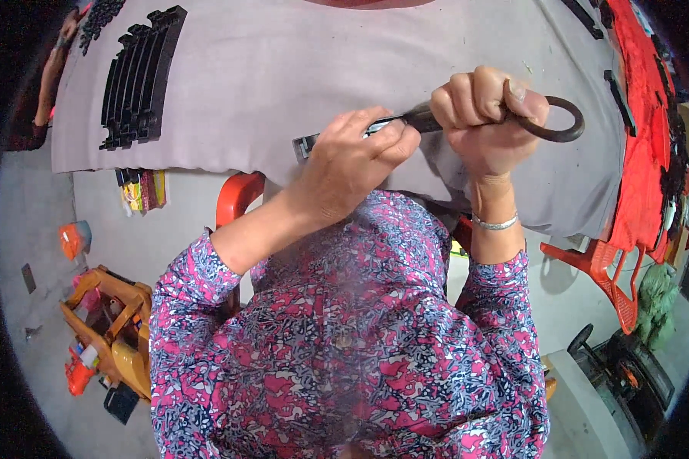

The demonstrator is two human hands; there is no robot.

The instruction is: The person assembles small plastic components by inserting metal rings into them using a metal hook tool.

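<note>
My left hand (360, 149) is closed around a narrow black plastic strip (304, 145), whose squared end sticks out to the left of my fingers. The rest of the strip is mostly covered by the hand. My right hand (491, 115) makes a fist on dark metal scissors (565, 131). One large ring handle shows beyond the fist on the right. Their dark pointed end (419, 118) reaches left to the fingers of my left hand; whether it touches the strip I cannot tell. Both hands are above the near edge of the cloth-covered table (283, 69).
Several black slotted strips (142, 80) lie side by side on the table's left. Red cloth (639, 153) and more black strips (620, 103) are at the right edge. A red plastic chair (237, 200) stands below the table, a wooden chair (119, 325) at lower left. Another person's arm (50, 80) shows far left.
</note>
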